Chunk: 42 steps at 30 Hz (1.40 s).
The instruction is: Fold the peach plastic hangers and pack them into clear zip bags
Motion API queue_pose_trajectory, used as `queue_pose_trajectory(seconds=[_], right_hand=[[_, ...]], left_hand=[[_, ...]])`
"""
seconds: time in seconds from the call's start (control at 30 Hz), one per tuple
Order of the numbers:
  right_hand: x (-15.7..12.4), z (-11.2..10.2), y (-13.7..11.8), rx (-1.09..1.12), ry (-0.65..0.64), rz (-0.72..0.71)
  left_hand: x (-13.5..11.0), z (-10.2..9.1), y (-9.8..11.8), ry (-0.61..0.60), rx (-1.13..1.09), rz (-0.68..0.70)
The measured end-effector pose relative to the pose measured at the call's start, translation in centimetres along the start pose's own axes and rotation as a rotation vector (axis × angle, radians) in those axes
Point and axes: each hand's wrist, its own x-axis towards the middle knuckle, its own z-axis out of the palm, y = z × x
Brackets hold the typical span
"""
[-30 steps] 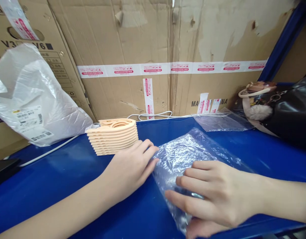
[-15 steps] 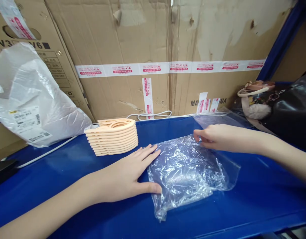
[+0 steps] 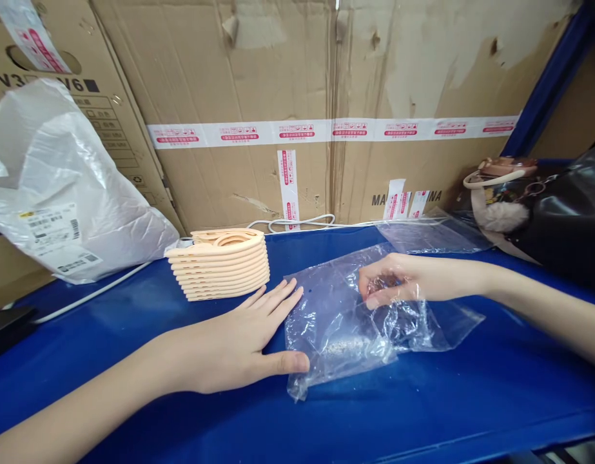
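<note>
A crinkled clear plastic bag [image 3: 345, 328] lies on the blue table [image 3: 133, 335]. My left hand [image 3: 243, 345] rests flat on the table with fingers stretched out, its thumb pressing the bag's near left edge. My right hand [image 3: 398, 280] pinches the bag's far edge and lifts it, so part of the film drapes over the fingers. A stack of several peach-coloured flat plastic pieces [image 3: 222, 264] stands just beyond my left hand, not touched.
A white shipping bag with labels [image 3: 60, 200] lies at the left. Taped cardboard boxes [image 3: 297, 109] wall the back, with a white cable [image 3: 297, 224] along them. More clear bags [image 3: 430, 235] and a dark handbag [image 3: 543, 212] sit at the right.
My right hand left the bag's near part, reached to its far edge, pinched it and is lifting it toward me. My left hand slid slightly to hold the bag's left edge.
</note>
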Motion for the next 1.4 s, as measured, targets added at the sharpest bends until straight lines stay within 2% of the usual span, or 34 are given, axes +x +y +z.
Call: queue_pose_trajectory(seconds=[0.07, 0.17, 0.27, 0.4, 0.67, 0.8, 0.87, 1.07, 1.2, 1.3, 1.4], right_hand=[[0.5, 0.5, 0.2, -0.052, 0.070, -0.104], [0.7, 1.6, 0.5, -0.119, 0.042, -0.193], [0.8, 2.7, 0.7, -0.182, -0.016, -0.155], [0.9, 3.4, 0.7, -0.266, -0.011, -0.135], [1.5, 4.2, 1.7, -0.216, 0.105, -0.194], [1.6, 4.0, 1.8, -0.210, 0.135, -0.230], [1.2, 3.1, 1.4, -0.218, 0.094, -0.188], [-1.7, -0.8, 0.4, -0.270, -0.142, 0.045], [-2.6, -1.4, 0.3, -0.289, -0.197, 0.110], [-2.4, -0.9, 0.3, -0.295, -0.219, 0.136], [-2.0, -0.5, 0.2, -0.292, -0.201, 0.154]], left_hand=[[0.1, 0.0, 0.0, -0.008, -0.012, -0.004], [0.2, -0.1, 0.1, -0.020, -0.052, -0.023], [0.3, -0.2, 0.3, -0.027, -0.087, -0.025], [0.3, -0.2, 0.6, -0.023, -0.110, -0.016], [0.5, 0.2, 1.3, 0.162, -0.101, 0.099], [0.6, 0.2, 1.1, 0.099, -0.083, 0.132], [0.6, 0.1, 1.0, 0.092, -0.071, 0.137], [0.4, -0.2, 1.0, 0.084, -0.032, 0.085], [0.0, -0.7, 1.4, 0.116, 0.004, 0.129], [-0.4, -1.7, 1.4, 0.229, 0.010, 0.174], [-0.8, -3.3, 0.5, 0.444, 0.005, 0.213]])
